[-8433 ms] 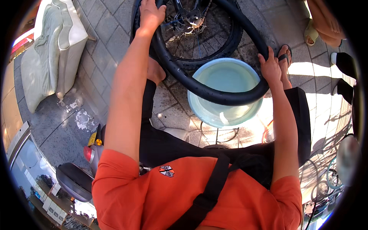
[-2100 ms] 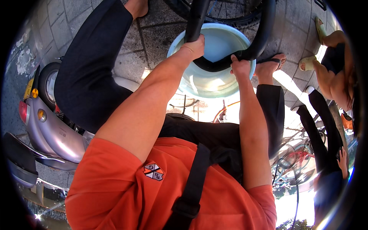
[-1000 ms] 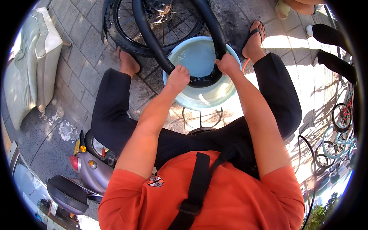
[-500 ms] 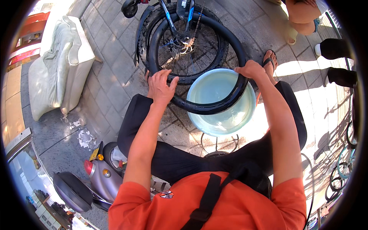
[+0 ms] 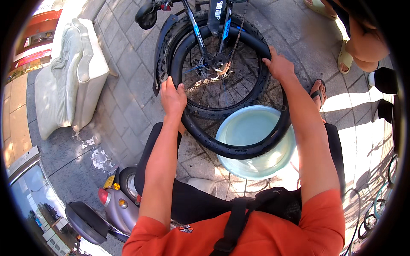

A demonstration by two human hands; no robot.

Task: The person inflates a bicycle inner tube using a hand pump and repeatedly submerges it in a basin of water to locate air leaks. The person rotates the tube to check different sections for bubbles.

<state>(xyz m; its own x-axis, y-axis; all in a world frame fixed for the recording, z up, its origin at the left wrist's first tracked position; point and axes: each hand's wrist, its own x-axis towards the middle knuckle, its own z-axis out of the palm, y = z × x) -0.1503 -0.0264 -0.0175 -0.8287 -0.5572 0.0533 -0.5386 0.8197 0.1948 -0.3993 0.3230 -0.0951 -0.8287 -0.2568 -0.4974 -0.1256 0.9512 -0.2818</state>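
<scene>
A black inflated inner tube [image 5: 232,152] forms a large ring in front of me, its near part wet with drops. My left hand [image 5: 173,99] is closed on the tube's left side, thumb on the inner side. At the far right of the ring, my right hand [image 5: 279,65] grips the tube; its fingertips are partly hidden. The tube's near right stretch passes over a light blue basin [image 5: 256,174] of water. Just beyond, the tube overlaps a bicycle wheel [image 5: 213,112] with a knobby tyre, still on its bicycle.
A worn pale sofa [image 5: 70,81] stands on the left paving. Below it is a parked scooter [image 5: 117,205]. Another person's leg and sandal [image 5: 345,57] are at the far right. A bicycle saddle [image 5: 146,16] sits beyond the wheel.
My right hand has moved farther away along the ring, and my left hand now wraps the tube's left side. The tube's near edge sits lower in view; the whole view has shifted.
</scene>
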